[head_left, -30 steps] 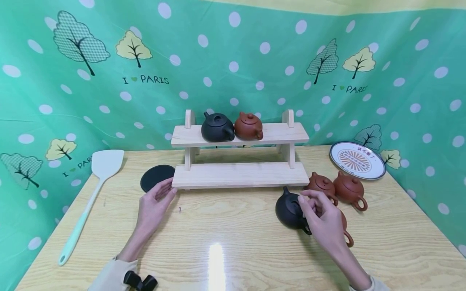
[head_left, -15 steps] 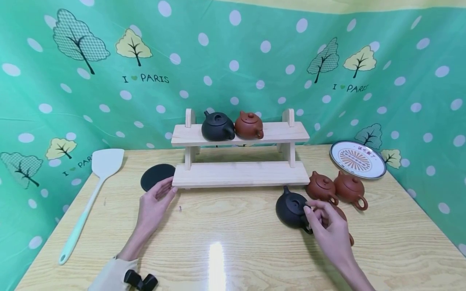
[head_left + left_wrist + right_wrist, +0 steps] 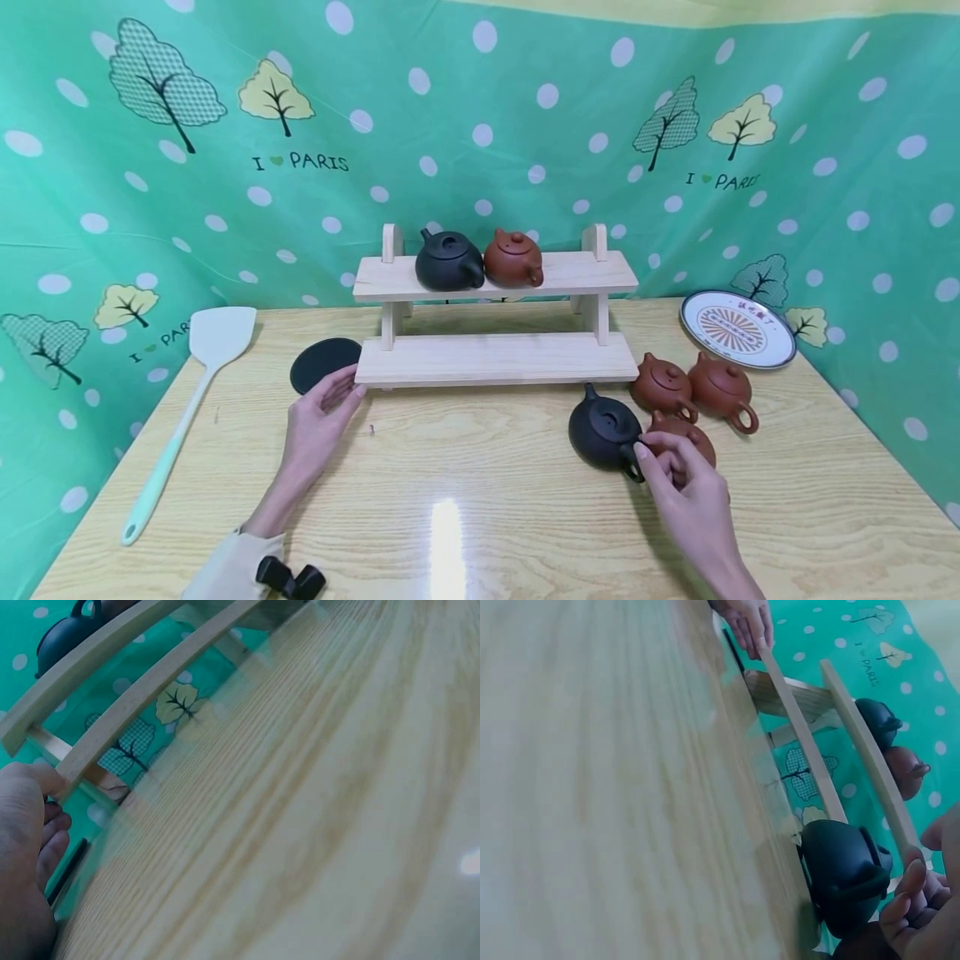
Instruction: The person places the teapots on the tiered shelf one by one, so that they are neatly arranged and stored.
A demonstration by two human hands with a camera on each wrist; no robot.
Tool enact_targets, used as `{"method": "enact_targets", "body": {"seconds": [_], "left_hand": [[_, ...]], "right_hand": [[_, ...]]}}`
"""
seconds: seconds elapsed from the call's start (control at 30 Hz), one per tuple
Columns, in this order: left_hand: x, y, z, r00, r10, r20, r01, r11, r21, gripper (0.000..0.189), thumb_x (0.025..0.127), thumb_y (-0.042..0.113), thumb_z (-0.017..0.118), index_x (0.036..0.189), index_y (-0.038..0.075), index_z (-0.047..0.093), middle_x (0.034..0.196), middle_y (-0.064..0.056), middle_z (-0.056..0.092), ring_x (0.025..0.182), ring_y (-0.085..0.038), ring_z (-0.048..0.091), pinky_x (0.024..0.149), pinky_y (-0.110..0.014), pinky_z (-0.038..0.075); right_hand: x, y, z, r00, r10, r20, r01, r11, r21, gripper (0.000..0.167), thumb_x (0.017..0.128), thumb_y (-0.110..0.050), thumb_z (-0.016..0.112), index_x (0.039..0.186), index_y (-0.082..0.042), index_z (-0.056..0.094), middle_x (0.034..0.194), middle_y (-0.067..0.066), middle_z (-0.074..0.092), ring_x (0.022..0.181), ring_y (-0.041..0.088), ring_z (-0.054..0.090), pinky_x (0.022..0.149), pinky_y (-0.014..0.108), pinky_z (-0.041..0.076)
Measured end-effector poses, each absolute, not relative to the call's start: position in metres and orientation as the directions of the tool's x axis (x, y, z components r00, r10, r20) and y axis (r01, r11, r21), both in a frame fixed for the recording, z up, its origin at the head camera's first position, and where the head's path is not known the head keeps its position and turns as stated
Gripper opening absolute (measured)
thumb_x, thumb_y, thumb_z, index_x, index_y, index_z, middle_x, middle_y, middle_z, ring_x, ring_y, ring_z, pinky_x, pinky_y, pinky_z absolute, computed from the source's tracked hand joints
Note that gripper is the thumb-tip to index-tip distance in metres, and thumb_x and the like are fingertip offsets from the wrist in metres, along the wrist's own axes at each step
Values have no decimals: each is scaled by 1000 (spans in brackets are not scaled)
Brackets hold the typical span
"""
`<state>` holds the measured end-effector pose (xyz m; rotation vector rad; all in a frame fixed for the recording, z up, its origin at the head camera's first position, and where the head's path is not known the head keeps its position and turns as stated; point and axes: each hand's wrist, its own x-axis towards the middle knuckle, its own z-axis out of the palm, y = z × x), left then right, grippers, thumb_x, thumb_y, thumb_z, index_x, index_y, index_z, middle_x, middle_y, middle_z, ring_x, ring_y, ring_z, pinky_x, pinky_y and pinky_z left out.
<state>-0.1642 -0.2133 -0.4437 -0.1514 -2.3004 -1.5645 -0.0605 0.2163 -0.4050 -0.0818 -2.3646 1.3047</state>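
In the head view my left hand (image 3: 321, 425) holds the left end of the lower plank of a two-tier wooden shelf (image 3: 495, 360), thumb at its front corner. The left wrist view shows the other fingers curled below. My right hand (image 3: 693, 500) hovers beside the handle of a black teapot (image 3: 603, 429) on the table, thumb and forefinger close to it. A small gap separates them from the pot in the right wrist view. Partly behind this hand sits a brown teapot (image 3: 693, 440). Another black teapot (image 3: 448, 265) and a brown one (image 3: 512, 260) stand on the upper plank.
Two more brown teapots, one nearer the shelf (image 3: 660, 385) and one further right (image 3: 722, 387), stand before a patterned plate (image 3: 738, 331). A black round mat (image 3: 322, 365) lies left of the shelf. A pale green spatula (image 3: 176, 433) lies at far left.
My right hand has drawn back from over the black teapot's lid, right and toward me, to beside its handle, uncovering more of the brown pot behind. The left hand stays put.
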Motion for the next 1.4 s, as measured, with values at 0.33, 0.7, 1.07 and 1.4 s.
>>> {"method": "enact_targets", "body": {"seconds": [0.33, 0.7, 1.07, 1.4], "left_hand": [[-164, -213, -444, -931, -112, 347, 281, 386, 879, 38, 101, 12, 71, 136, -2, 64, 132, -18, 67, 121, -31, 64, 98, -12, 50], [-164, -213, -444, -931, -108, 348, 281, 395, 875, 39, 101, 13, 70, 136, -2, 64, 132, -19, 67, 121, -30, 64, 97, -11, 50], [-164, -212, -444, -928, -111, 356, 278, 428, 860, 39, 101, 12, 71, 136, -2, 64, 131, -20, 68, 118, -29, 66, 95, -10, 50], [-164, -213, -445, -928, -109, 355, 277, 435, 857, 39, 101, 13, 70, 137, -2, 64, 132, -20, 67, 119, -32, 66, 95, -10, 50]], "right_hand": [[-56, 219, -411, -917, 257, 303, -102, 584, -805, 11, 98, -6, 73, 109, -3, 71, 61, -3, 50, 51, 11, 44, 46, 25, 34], [-52, 219, -418, -941, 240, 237, -45, 606, -794, 13, 100, -11, 71, 110, -4, 70, 61, -5, 50, 50, 9, 43, 44, 25, 35], [-53, 220, -420, -965, 214, 153, 1, 583, -813, 20, 103, -18, 69, 113, 0, 67, 64, -2, 52, 50, 10, 44, 41, 24, 35], [-54, 220, -421, -975, 206, 77, 46, 531, -846, 21, 106, -21, 64, 106, -1, 69, 63, 0, 53, 48, 10, 40, 38, 26, 32]]}}
